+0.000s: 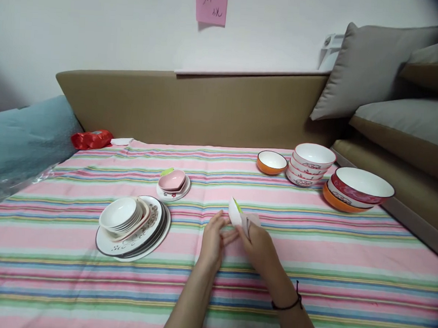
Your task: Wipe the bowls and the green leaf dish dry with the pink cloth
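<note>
My right hand (258, 245) grips small white dishes (237, 214), tilted on edge, with a strip of green showing on one. Their exact shape and number are hard to make out behind the fingers. Beside them is my left hand (214, 240), its fingers apart and the tips close to the dishes; whether they touch, I cannot tell. To the left, a pink heart-shaped bowl (172, 180) sits on small white plates (184, 193), with a green piece (167, 171) behind it. Nearer on that side, small white bowls (118, 212) rest on a stack of large plates (151, 231).
On the right stand an orange bowl (272, 162), a stack of white patterned bowls (308, 164) and a stack of larger bowls (362, 187). A striped cloth (85, 284) lies under everything. A red package (92, 140) sits back left; cushions (411, 116) rise at right.
</note>
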### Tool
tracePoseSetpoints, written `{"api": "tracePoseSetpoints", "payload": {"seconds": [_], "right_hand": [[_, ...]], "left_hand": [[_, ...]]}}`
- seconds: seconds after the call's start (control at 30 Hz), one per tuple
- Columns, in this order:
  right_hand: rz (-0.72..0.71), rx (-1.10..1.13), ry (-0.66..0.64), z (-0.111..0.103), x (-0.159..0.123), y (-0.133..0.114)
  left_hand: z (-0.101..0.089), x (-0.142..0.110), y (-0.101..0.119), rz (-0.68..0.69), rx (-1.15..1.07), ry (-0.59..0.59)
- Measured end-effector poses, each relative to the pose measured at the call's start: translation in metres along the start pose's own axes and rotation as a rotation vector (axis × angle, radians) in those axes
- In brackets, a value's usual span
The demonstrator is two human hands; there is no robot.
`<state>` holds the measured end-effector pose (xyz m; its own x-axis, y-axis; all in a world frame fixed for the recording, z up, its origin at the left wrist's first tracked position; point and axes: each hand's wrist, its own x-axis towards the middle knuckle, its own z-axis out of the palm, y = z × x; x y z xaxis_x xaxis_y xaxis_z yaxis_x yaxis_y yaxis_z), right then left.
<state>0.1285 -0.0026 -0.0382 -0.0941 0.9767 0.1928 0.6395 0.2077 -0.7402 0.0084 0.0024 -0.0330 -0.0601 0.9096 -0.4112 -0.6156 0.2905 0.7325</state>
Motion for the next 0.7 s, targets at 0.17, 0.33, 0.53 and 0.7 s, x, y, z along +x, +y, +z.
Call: {"api": "tracePoseSetpoints", "payload": {"seconds": [0.17, 0.33, 0.53, 0.7], "right_hand": [[0.179, 0.240, 0.104, -0.008, 0.002, -0.002], [0.310, 0.461, 0.228, -0.009, 0.003, -0.003], [0.208, 0.555, 0.134, 0.001, 0.000, -0.013], [-0.119, 0.419, -0.141, -0.006, -0.009, -0.033]], "left_hand": [[-0.004, 0.003, 0.002, 0.010, 0.074, 0.002], [-0.003, 0.002, 0.001, -0.029, 0.153, -0.030], [0.009, 0.004, 0.003, -0.037, -0.069, -0.116], [0.002, 0.014, 0.010, -0.037, -0.174, 0.004]]}}
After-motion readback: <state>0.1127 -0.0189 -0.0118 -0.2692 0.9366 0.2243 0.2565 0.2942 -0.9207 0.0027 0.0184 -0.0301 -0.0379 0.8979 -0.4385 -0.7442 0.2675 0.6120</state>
